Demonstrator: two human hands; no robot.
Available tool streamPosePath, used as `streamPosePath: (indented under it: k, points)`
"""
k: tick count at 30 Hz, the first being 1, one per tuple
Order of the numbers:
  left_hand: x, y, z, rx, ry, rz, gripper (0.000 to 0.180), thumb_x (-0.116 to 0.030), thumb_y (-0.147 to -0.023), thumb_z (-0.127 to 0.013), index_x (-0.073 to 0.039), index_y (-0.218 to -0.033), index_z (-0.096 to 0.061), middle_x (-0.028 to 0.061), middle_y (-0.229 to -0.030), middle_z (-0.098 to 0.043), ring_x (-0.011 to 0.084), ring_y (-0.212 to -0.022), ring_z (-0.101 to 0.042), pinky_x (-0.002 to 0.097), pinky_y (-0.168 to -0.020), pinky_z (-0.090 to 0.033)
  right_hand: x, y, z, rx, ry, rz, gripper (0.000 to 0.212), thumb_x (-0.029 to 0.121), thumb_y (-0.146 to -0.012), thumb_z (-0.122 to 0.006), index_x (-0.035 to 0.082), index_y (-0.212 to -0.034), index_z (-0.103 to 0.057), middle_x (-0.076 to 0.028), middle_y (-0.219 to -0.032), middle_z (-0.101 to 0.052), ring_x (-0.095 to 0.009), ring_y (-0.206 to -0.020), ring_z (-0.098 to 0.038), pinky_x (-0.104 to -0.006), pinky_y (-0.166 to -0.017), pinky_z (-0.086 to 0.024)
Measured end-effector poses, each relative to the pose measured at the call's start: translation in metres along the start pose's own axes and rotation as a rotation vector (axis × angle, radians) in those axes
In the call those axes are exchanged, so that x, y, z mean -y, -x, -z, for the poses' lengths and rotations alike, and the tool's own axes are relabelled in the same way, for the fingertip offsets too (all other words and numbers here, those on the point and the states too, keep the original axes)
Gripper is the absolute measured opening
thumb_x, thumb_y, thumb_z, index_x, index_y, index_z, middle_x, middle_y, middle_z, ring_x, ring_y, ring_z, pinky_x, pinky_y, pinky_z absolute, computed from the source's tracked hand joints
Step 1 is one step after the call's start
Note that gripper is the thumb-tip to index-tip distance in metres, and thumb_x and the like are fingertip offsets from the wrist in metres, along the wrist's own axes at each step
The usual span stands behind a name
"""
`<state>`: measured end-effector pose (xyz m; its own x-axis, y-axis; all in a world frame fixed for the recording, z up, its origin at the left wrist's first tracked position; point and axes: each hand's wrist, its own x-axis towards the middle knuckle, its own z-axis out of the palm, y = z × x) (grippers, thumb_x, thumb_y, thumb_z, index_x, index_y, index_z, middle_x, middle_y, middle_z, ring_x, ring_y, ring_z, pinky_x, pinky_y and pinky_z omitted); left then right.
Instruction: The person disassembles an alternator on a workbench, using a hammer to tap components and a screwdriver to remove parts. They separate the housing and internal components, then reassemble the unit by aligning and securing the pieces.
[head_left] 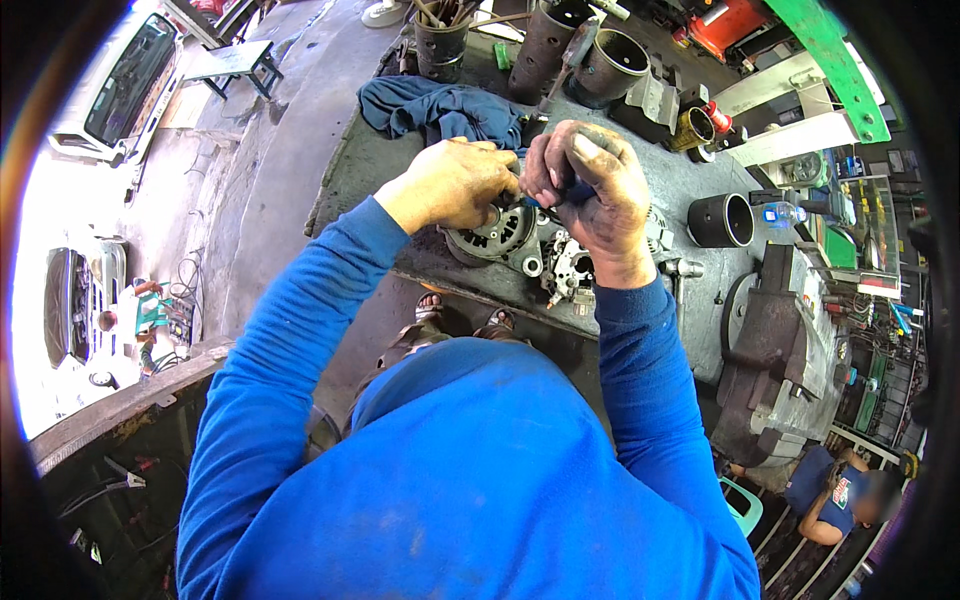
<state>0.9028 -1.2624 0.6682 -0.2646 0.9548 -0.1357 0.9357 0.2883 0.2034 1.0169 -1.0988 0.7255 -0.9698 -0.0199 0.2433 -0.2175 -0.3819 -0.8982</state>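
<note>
Above a metal workbench (350, 172), both my hands work close together. My left hand (455, 187) is closed, its fingertips pinched over the edge of a round slotted alternator housing (492, 238); what they hold is hidden. Just to the right, my right hand (597, 195) is raised in a fist around something dark blue, mostly covered by the fingers. Below that fist lies an opened silver alternator part (570, 272) with its inside showing. A metal tool with a round head (684, 268) rests right of it.
Behind my hands lies a crumpled blue cloth (440, 108). A can of tools (440, 50) and dark cylinders (610, 68) stand at the far edge. To the right are another cylinder (720, 220) and a heavy vise (775, 350). A person (825, 495) is at lower right.
</note>
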Motion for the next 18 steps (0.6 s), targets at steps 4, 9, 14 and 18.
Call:
streamPosePath:
  k: [4,9,14,18]
  points:
    - [-0.004,0.002,0.0,-0.035,0.042,0.011,0.041,-0.028,-0.08,-0.079,-0.026,-0.121,-0.076,0.0059,-0.122,-0.066,0.0282,-0.124,-0.063,0.0436,-0.104,-0.052,-0.004,-0.003,-0.005,-0.13,0.047,0.087,0.044,0.035,-0.106,-0.059,0.001,-0.079,-0.053,-0.011,-0.068,-0.053,-0.018,-0.065,-0.052,-0.034,-0.066,-0.042]
    - [-0.01,0.001,0.009,0.016,0.002,0.04,0.041,-0.03,-0.08,-0.078,-0.027,-0.121,-0.076,0.0055,-0.119,-0.068,0.0278,-0.123,-0.064,0.0436,-0.104,-0.052,-0.011,-0.005,-0.021,-0.526,0.405,0.167,0.042,0.037,-0.109,-0.058,0.002,-0.085,-0.059,-0.007,-0.075,-0.059,-0.015,-0.068,-0.054,-0.0327,-0.068,-0.045]
    - [-0.007,0.003,0.008,-0.027,0.033,0.038,0.043,-0.038,-0.081,-0.078,-0.025,-0.122,-0.076,0.0066,-0.114,-0.068,0.0286,-0.118,-0.066,0.0442,-0.1,-0.053,-0.012,-0.005,-0.012,-0.193,0.123,0.155,0.044,0.036,-0.109,-0.053,-0.001,-0.084,-0.054,-0.012,-0.075,-0.056,-0.017,-0.07,-0.051,-0.0318,-0.069,-0.044]
    - [-0.004,0.007,-0.004,-0.204,0.118,-0.017,0.051,-0.059,-0.087,-0.076,-0.017,-0.116,-0.077,0.0098,-0.107,-0.068,0.0293,-0.114,-0.067,0.0438,-0.096,-0.051,-0.013,-0.002,-0.011,-0.323,0.657,0.37,0.047,0.033,-0.111,-0.045,0.0,-0.081,-0.06,-0.009,-0.075,-0.06,-0.017,-0.07,-0.056,-0.0319,-0.066,-0.045]
